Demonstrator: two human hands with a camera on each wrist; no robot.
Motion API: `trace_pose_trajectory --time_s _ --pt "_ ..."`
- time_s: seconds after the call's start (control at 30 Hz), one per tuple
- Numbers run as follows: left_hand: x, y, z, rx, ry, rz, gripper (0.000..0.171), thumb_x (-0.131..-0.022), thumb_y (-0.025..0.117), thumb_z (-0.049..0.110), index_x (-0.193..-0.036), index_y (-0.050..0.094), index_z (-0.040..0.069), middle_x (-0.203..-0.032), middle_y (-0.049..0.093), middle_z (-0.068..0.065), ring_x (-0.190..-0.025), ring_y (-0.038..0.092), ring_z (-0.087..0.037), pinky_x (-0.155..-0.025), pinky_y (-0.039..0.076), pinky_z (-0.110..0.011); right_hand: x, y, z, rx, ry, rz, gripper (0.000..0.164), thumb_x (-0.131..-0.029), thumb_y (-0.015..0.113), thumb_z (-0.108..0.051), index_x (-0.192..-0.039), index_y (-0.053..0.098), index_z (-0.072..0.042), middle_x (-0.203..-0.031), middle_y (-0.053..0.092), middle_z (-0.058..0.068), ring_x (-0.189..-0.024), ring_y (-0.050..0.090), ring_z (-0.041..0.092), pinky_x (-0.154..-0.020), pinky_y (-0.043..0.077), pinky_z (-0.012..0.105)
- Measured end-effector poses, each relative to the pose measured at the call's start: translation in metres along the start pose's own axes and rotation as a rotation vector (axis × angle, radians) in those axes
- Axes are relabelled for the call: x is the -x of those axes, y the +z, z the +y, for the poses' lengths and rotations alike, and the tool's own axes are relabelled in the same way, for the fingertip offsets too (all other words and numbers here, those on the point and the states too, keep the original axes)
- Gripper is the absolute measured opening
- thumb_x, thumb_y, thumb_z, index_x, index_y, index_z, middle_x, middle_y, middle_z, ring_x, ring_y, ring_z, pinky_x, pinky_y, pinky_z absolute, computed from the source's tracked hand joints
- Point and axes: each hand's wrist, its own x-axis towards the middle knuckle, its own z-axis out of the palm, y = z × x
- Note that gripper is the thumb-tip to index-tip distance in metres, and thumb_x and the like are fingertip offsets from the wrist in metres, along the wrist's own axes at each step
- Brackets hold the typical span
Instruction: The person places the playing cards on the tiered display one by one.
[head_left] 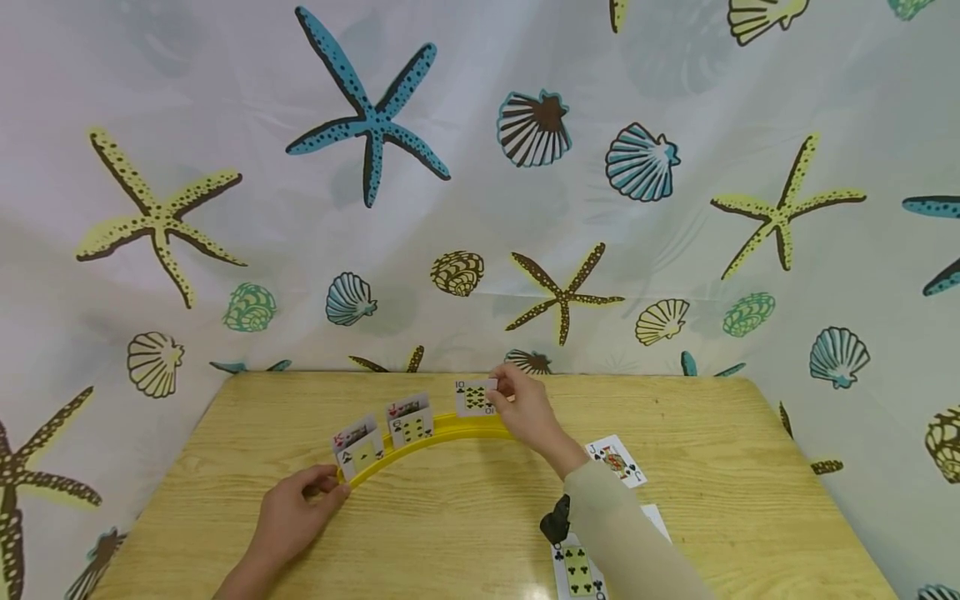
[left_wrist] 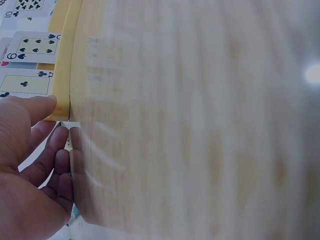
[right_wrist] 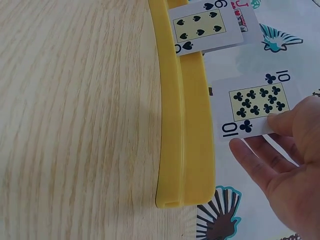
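Note:
A curved yellow card holder [head_left: 442,431] lies on the wooden table. In its left part stand an ace of clubs [head_left: 362,456] with a red king [head_left: 352,435] behind it, then a six of spades [head_left: 413,428] in front of a red jack [head_left: 407,406]. My left hand [head_left: 296,512] grips the holder's left end, thumb on the front side in the left wrist view. My right hand [head_left: 528,410] pinches a ten of clubs [right_wrist: 257,102] by one edge, thumb over its face. The card's lower edge is right at the holder's back rim.
Right of the holder a jack of spades [head_left: 615,461] lies face up on the table [head_left: 712,450]. Nearer me lie a six of clubs [head_left: 576,571] and another card [head_left: 656,520], both partly under my right sleeve. A shell-printed cloth [head_left: 465,208] hangs behind the table.

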Motion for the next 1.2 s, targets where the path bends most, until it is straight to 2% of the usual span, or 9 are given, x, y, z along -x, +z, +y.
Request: trace_pose_trajectory --time_s 0.17,0.43,0.6,0.77,1.2 --pt "0.000 0.000 0.001 0.000 0.004 0.004 0.040 -0.096 0.079 0.031 -0.124 0.075 0.003 -0.096 0.078 -0.002 -0.091 0.072 -0.017 -0.079 0.055 -0.031 -0.004 0.003 -0.003 -0.005 -0.002 -0.008 0.016 -0.104 0.066 -0.006 -0.119 0.063 -0.002 -0.101 0.073 0.013 -0.099 0.073 0.032 -0.076 0.056 0.037" --pt "0.001 -0.001 0.002 0.004 0.000 0.002 0.040 -0.096 0.079 0.031 -0.125 0.075 0.003 -0.098 0.078 -0.002 -0.092 0.072 -0.017 -0.078 0.055 -0.030 -0.008 0.010 -0.005 -0.009 0.006 -0.018 0.014 -0.104 0.065 -0.005 -0.118 0.062 -0.007 -0.102 0.072 0.014 -0.101 0.073 0.032 -0.077 0.058 0.037" --pt "0.001 -0.001 0.002 0.009 0.008 0.004 0.039 -0.096 0.079 0.029 -0.125 0.075 0.004 -0.098 0.078 -0.002 -0.092 0.073 -0.018 -0.078 0.055 -0.029 -0.010 0.014 -0.007 -0.010 -0.001 -0.027 0.016 -0.104 0.065 -0.005 -0.120 0.062 -0.002 -0.101 0.072 0.015 -0.101 0.073 0.032 -0.080 0.058 0.040" --pt "0.001 -0.001 0.002 0.010 0.017 0.016 0.038 -0.095 0.080 0.029 -0.124 0.076 0.004 -0.097 0.079 -0.002 -0.091 0.073 -0.017 -0.077 0.055 -0.028 -0.011 0.016 -0.007 -0.004 -0.007 -0.046 0.014 -0.105 0.063 -0.005 -0.118 0.061 -0.001 -0.101 0.072 0.017 -0.099 0.073 0.031 -0.080 0.057 0.038" --pt "0.003 -0.002 0.005 0.002 0.022 0.019 0.038 -0.095 0.080 0.029 -0.124 0.076 0.004 -0.097 0.078 -0.002 -0.091 0.073 -0.019 -0.079 0.055 -0.032 -0.012 0.021 0.000 0.015 -0.016 -0.049 0.015 -0.105 0.064 -0.005 -0.119 0.061 0.000 -0.098 0.072 0.013 -0.097 0.072 0.029 -0.079 0.056 0.038"
